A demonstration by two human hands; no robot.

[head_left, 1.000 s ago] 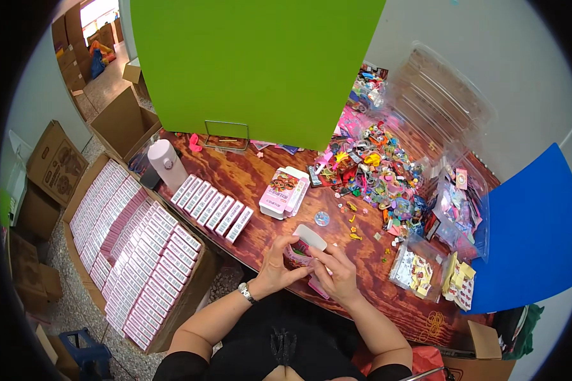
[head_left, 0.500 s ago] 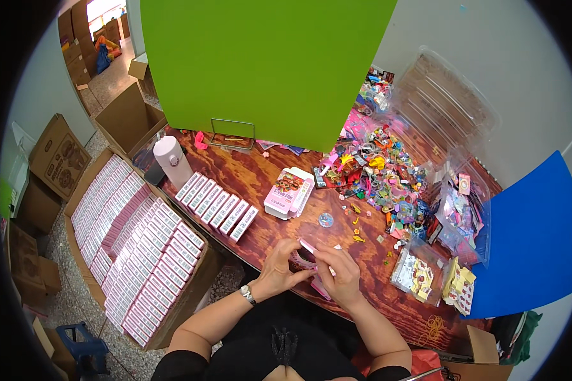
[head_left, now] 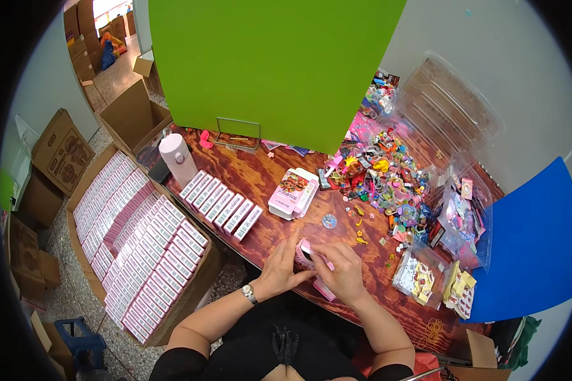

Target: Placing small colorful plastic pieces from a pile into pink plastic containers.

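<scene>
At the table's front edge, a small pink box stands between my two hands, its top end partly open with a dark gap showing. My left hand grips it from the left, fingers along its side and thumb across the near side. From the right, my right hand pinches the box's upper edge with thumb and fingers; its fingertips partly hide the opening. Another pink piece pokes out beneath my right hand; whether it belongs to the same box I cannot tell. A pink-and-white carton with open flaps lies just beyond.
A row of pink-and-white boxes stands left, by a pink bottle. A large carton holds many similar boxes. Small colourful trinkets heap at right, near a clear bin and a blue board. A green panel rises behind.
My left fingers have straightened along the box. The box's top end, raised like a flap before, now sits lower under my right fingers. The whole view has shifted slightly.
</scene>
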